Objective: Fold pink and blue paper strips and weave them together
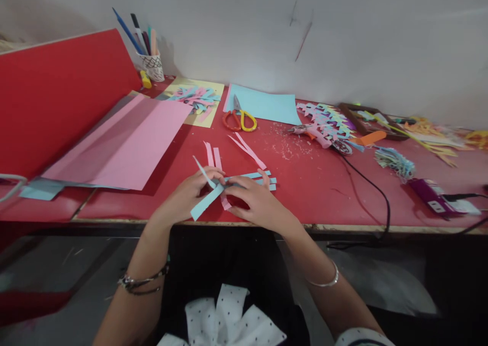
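Near the table's front edge, my left hand (196, 191) and my right hand (255, 198) meet over crossed paper strips. The fingers of my left hand pinch light blue strips (207, 202), one end of which sticks up. My right hand's fingers curl onto the same strips, and several blue ends (271, 180) stick out to its right. A pink strip (225, 201) hangs below the crossing, partly hidden by my fingers. Just beyond lie more pink strips (217, 158) and a folded pink strip (247, 150). Scissors (238, 117) with red and yellow handles rest farther back.
Pink paper sheets (125, 143) lie at left beside a red board (64, 97). Behind are a pen cup (152, 66), paper scraps (198, 98) and a blue sheet (267, 103). At right are a glue gun (314, 134) with a black cord, a wooden tray (368, 122) and a purple box (432, 197).
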The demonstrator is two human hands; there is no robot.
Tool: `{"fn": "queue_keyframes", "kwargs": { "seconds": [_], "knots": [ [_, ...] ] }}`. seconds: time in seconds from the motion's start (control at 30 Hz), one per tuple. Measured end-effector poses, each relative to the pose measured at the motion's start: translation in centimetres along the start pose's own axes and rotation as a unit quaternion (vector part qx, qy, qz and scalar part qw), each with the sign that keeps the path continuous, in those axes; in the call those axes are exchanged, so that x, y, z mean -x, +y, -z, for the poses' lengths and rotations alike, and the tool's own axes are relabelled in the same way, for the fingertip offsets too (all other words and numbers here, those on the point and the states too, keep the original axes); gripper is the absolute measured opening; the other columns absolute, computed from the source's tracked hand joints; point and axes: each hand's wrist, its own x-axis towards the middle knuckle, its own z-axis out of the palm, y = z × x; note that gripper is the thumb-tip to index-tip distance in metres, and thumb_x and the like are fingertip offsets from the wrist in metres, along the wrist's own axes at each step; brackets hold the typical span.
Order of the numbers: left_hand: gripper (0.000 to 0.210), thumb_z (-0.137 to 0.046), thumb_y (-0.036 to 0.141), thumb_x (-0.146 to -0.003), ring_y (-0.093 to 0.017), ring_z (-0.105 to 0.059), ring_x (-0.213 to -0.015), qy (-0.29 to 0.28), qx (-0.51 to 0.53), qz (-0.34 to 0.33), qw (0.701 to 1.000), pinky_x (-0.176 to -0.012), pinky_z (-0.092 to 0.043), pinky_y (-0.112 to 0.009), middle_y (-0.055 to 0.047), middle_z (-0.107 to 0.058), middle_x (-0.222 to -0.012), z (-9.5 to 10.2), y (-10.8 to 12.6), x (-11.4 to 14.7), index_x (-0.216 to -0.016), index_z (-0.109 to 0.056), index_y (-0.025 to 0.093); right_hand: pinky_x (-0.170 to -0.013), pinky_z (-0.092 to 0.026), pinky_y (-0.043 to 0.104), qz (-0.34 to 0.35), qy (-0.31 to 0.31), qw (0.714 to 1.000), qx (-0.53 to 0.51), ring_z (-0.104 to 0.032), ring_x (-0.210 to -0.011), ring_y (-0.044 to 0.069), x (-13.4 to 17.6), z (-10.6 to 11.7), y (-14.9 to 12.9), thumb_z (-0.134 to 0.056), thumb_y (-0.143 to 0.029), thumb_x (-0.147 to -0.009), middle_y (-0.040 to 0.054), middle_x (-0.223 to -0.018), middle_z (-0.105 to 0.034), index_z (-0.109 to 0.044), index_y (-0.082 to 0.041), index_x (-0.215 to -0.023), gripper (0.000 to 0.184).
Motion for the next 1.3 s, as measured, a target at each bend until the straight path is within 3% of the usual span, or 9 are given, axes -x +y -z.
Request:
{"fn": "queue_keyframes", "kwargs": {
  "seconds": [0.1,0.33,0.53,0.83,0.97,1.13,1.3],
  "knots": [
    [0.022,-0.041,0.031,-0.079,-0.017,-0.053,-0.089,0.003,0.019,0.019,1.0,-0.078,-0.043,-0.03,-0.004,-0.054,-0.099,0.1,0.5,-0.1,-0.094,-0.053,0.02,-0.1,-0.015,0.038,-0.011,0.007,1.0,-0.007,-0.05,-0.107,0.015,0.1,-0.1,0.0,-0.049,-0.028,-0.081,0.0023,-0.116,-0.056,-0.059,-0.024,-0.096,0.019],
    [0.02,-0.038,0.025,-0.077,-0.016,-0.056,-0.084,0.015,-0.019,0.072,0.997,-0.077,-0.043,-0.029,-0.004,-0.059,-0.092,-0.1,2.0,-0.4,-0.087,-0.053,0.019,-0.097,-0.019,0.038,-0.011,0.003,1.0,-0.007,-0.05,-0.104,0.015,0.3,-0.2,0.0,-0.046,-0.03,-0.084,0.0019,-0.111,-0.058,-0.057,-0.026,-0.101,0.021],
    [0.017,-0.045,0.029,-0.074,-0.014,-0.055,-0.07,0.017,-0.072,0.094,0.993,-0.065,-0.044,-0.025,-0.001,-0.061,-0.086,-0.2,2.1,-0.6,-0.086,-0.054,0.021,-0.085,-0.028,0.036,-0.043,-0.026,0.998,-0.036,-0.052,-0.092,0.018,0.3,-0.1,-0.1,-0.045,-0.033,-0.084,0.0039,-0.099,-0.062,-0.058,-0.024,-0.102,0.023],
    [0.036,-0.041,0.023,-0.075,-0.013,-0.052,-0.066,-0.005,-0.118,0.075,0.99,-0.065,-0.042,-0.027,-0.002,-0.06,-0.096,-0.2,2.0,-0.8,-0.109,-0.05,0.023,-0.087,-0.03,0.037,-0.046,0.001,0.998,-0.032,-0.05,-0.098,0.019,0.6,-0.1,-0.2,-0.046,-0.033,-0.083,0.0025,-0.107,-0.059,-0.062,-0.028,-0.099,0.023],
    [0.03,-0.038,0.024,-0.077,-0.015,-0.054,-0.076,-0.016,-0.117,0.055,0.992,-0.068,-0.041,-0.027,-0.003,-0.056,-0.094,-0.3,1.8,-0.8,-0.101,-0.055,0.023,-0.09,-0.03,0.042,-0.078,0.012,0.997,-0.024,-0.049,-0.1,0.02,1.0,-0.2,-0.6,-0.047,-0.033,-0.083,0.0016,-0.108,-0.059,-0.061,-0.032,-0.102,0.024],
    [0.02,-0.041,0.03,-0.077,-0.012,-0.051,-0.064,0.002,-0.13,0.064,0.989,-0.06,-0.039,-0.025,-0.002,-0.054,-0.084,-0.4,2.0,-0.9,-0.081,-0.057,0.02,-0.091,-0.021,0.059,-0.121,0.0,0.992,0.031,-0.042,-0.107,0.027,1.3,-0.4,-1.1,-0.043,-0.039,-0.084,0.006,-0.111,-0.053,-0.058,-0.039,-0.106,0.027],
    [0.019,-0.042,0.034,-0.077,-0.013,-0.05,-0.064,0.017,-0.124,0.067,0.99,-0.059,-0.039,-0.025,-0.001,-0.055,-0.082,-0.4,2.1,-0.8,-0.078,-0.054,0.02,-0.091,-0.021,0.06,-0.13,-0.001,0.989,0.066,-0.04,-0.108,0.027,1.6,-0.4,-1.5,-0.042,-0.038,-0.085,0.0066,-0.114,-0.048,-0.055,-0.042,-0.11,0.029]
  ]
}}
